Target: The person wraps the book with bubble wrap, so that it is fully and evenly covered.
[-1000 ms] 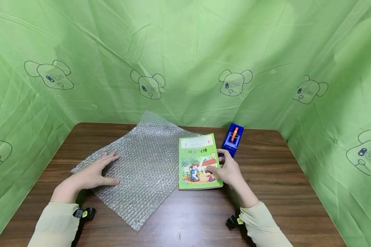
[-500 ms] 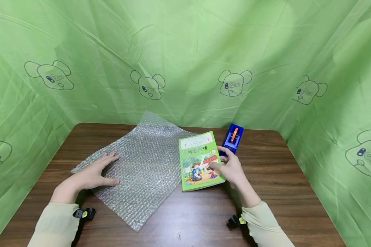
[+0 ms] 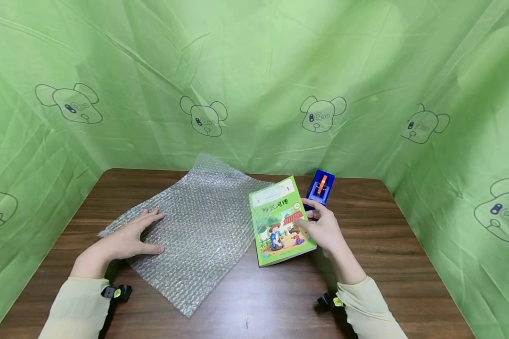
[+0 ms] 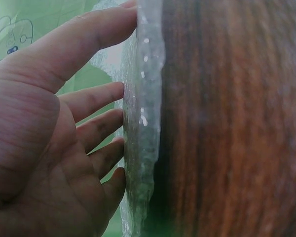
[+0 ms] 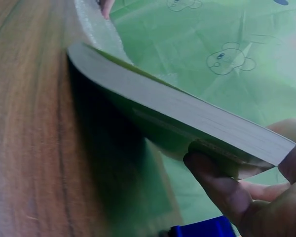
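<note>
One green book, pinched at its right side by the right hand (thumb on top), with that side tipped up off the brown table. Partly hidden by it, a sheet of bubble wrap, touched by the left hand with fingers spread. Farther back, a blue thing (orange bit on top) and green cloth.
</note>
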The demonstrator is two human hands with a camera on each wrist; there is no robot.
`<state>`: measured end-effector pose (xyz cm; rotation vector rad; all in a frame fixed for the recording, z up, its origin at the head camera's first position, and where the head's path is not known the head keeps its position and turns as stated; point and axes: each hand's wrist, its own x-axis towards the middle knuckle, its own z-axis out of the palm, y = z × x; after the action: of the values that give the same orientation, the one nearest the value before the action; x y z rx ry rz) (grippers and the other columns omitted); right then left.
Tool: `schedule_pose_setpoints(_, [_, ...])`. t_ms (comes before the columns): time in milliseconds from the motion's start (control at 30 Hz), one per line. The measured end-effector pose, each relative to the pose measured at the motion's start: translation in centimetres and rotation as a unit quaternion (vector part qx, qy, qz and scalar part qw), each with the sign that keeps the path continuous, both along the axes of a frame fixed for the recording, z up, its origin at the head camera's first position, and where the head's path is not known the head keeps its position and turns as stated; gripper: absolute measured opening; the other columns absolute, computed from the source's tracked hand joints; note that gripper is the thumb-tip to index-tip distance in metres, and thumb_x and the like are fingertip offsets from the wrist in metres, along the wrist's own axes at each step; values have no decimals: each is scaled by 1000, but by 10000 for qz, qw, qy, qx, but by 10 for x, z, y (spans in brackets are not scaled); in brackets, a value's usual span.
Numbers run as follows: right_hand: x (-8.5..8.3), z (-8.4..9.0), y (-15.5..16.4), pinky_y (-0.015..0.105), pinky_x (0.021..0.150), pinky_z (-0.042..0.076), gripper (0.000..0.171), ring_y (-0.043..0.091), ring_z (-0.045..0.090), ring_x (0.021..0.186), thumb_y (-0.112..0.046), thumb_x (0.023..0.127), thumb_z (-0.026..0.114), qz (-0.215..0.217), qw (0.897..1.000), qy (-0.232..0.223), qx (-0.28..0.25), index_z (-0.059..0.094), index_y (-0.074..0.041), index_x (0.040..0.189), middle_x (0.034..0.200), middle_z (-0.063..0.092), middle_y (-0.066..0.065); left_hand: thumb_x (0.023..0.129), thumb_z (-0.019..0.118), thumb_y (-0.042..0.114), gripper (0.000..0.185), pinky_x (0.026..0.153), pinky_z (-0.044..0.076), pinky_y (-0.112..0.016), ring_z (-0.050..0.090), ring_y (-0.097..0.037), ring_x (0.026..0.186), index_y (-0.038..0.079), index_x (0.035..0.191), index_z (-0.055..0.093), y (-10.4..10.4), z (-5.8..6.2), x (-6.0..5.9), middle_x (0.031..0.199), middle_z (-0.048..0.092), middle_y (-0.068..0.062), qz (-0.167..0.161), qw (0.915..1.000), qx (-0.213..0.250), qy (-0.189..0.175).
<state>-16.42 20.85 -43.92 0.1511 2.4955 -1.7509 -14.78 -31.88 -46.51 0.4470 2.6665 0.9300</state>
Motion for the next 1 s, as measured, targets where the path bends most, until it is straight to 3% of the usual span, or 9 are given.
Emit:
schedule_pose_setpoints(267, [-2, 13, 13, 36, 64, 65, 68, 24, 73, 81, -4, 93, 80, 3, 9998, 17, -218, 59, -15, 157, 111, 69, 17, 86, 94, 44, 105, 121, 12, -85, 6, -64, 159, -2, 165, 42, 0, -1, -1, 175, 18, -37, 16, 10000, -86, 21])
schedule_pose_setpoints(600, [1, 37, 36, 38, 67, 67, 72, 19, 76, 82, -1, 97, 76, -109, 9983, 241, -525, 51, -11, 163, 116, 71, 15, 85, 94, 43, 104, 121, 14, -83, 9, -64, 159, -2, 164, 43, 3, 2, 0, 174, 20, -37, 24, 9998, -181, 88])
schedule_pose_setpoints(867, [7, 62, 58, 37, 62, 67, 70, 15, 76, 75, -2, 99, 77, -503, 9930, 668, -834, 50, -9, 163, 102, 73, -3, 86, 94, 41, 102, 121, 16, -83, 10, -65, 159, -4, 162, 43, 8, 6, 1, 174, 21, -37, 68, 9996, -260, 103])
schedule_pose_setpoints(1000, [9, 67, 63, 35, 60, 66, 69, 14, 76, 73, -2, 99, 78, -703, 9871, 780, -1205, 51, -10, 163, 98, 75, -4, 86, 94, 40, 101, 120, 19, -83, 12, -66, 158, -6, 161, 43, 8, 5, 1, 173, 23, -37, 46, 9994, -296, 179])
